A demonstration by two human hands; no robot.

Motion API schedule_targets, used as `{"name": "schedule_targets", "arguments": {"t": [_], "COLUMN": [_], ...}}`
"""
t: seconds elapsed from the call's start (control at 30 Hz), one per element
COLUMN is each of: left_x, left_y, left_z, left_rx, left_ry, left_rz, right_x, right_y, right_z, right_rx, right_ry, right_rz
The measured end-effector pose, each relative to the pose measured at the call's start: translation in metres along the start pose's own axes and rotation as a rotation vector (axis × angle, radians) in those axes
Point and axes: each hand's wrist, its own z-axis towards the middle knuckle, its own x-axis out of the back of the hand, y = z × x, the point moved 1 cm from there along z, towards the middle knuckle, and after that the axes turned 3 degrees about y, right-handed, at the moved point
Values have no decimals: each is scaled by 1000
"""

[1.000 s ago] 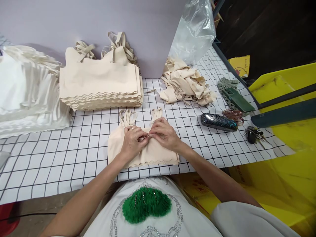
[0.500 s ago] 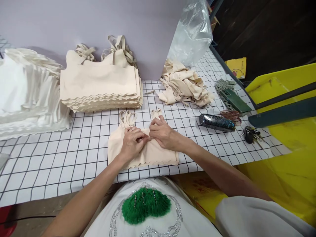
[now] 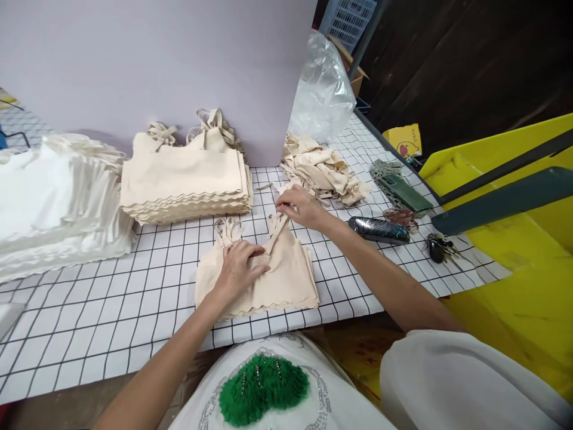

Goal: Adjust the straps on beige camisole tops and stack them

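Observation:
A small stack of beige camisole tops (image 3: 286, 275) lies in front of me on the checked tablecloth, wavy hems toward me. My left hand (image 3: 239, 269) rests on the top garment near its neckline, thumb and fingers apart. At the right shoulder of that garment, my right hand (image 3: 301, 208) pinches the upper part of a shoulder strap (image 3: 276, 228). The strap slants up from the neckline to these fingertips, which partly hide its end. Looped straps (image 3: 227, 230) stick up beyond my left hand.
Behind stands a taller beige garment stack (image 3: 183, 179), with white garments (image 3: 58, 203) left of it. A loose beige heap (image 3: 322, 167) lies at the back right. A dark patterned case (image 3: 379, 230), green phone (image 3: 407, 191) and keys (image 3: 439, 248) sit along the right side.
My right hand has moved up and away from my left, drawing the strap with it. My left hand has loosened its pinch and now lies flatter on the fabric. The view has shifted slightly.

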Motion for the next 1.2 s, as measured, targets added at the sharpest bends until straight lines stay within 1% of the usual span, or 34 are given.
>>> {"name": "schedule_targets", "arguments": {"t": [0.07, 0.1, 0.13, 0.2, 0.23, 0.27, 0.3, 0.33, 0.4, 0.47, 0.5, 0.6, 0.63, 0.67, 0.73, 0.77, 0.83, 0.87, 0.9, 0.93, 1.0, 1.03, 1.1, 1.17, 1.2], "left_x": [7, 9, 10, 8, 7, 7, 7, 8, 12, 11, 9, 0, 0, 1, 9, 15, 28, 33, 38, 42, 50, 55, 66, 79, 84], "left_y": [5, 8, 11, 12, 10, 7, 2, -3, -11, -12, -11, -6, -6, -8, -11, -12, -6, 0, 7, 15, 28, 32, 28, 13, 3], "left_z": [-13, -21, -30, -47, -55, -61, -67, -70, -73, -72, -70, -68, -68, -68, -68, -67, -60, -54, -48, -42, -31, -28, -26, -30, -33], "left_rx": [-116, -166, -203, -252, -263, -270, -268, -254, -205, -200, -230, -356, -382, -396, -422, -435, -443, -442, -446, -458, -505, -528, -558, -559, -552], "left_ry": [91, 114, 113, 49, 9, -19, -30, -24, 28, 70, 73, 67, 78, 97, 133, 146, 178, 202, 226, 253, 298, 314, 351, 398, 427], "left_rz": [96, 152, 213, 340, 402, 461, 513, 557, 624, 654, 657, 649, 648, 648, 638, 622, 565, 531, 499, 473, 440, 436, 440, 447, 449], "right_x": [-12, -20, -30, -50, -58, -63, -64, -63, -54, -46, -44, -49, -50, -49, -37, -26, -1, 11, 21, 29, 36, 38, 42, 53, 63], "right_y": [-20, -35, -51, -82, -92, -97, -98, -94, -83, -79, -81, -91, -90, -85, -61, -45, -11, 5, 18, 30, 47, 52, 61, 67, 70], "right_z": [-18, -32, -50, -89, -108, -126, -141, -153, -167, -171, -170, -168, -168, -167, -159, -151, -126, -110, -94, -78, -48, -37, -20, -8, -3], "right_rx": [-35, -38, -19, 44, 84, 79, 49, -13, -149, -221, -212, -94, -86, -112, -218, -282, -358, -371, -417, -487, -542, -561, -582, -601, -609], "right_ry": [77, 107, 96, -23, -98, -174, -224, -237, -223, -184, -176, -209, -214, -202, -106, -15, 188, 224, 239, 226, 235, 240, 271, 331, 372], "right_rz": [-88, -115, -135, -177, -194, -218, -243, -270, -313, -317, -301, -231, -216, -200, -166, -152, -161, -181, -208, -227, -237, -231, -198, -136, -99]}}
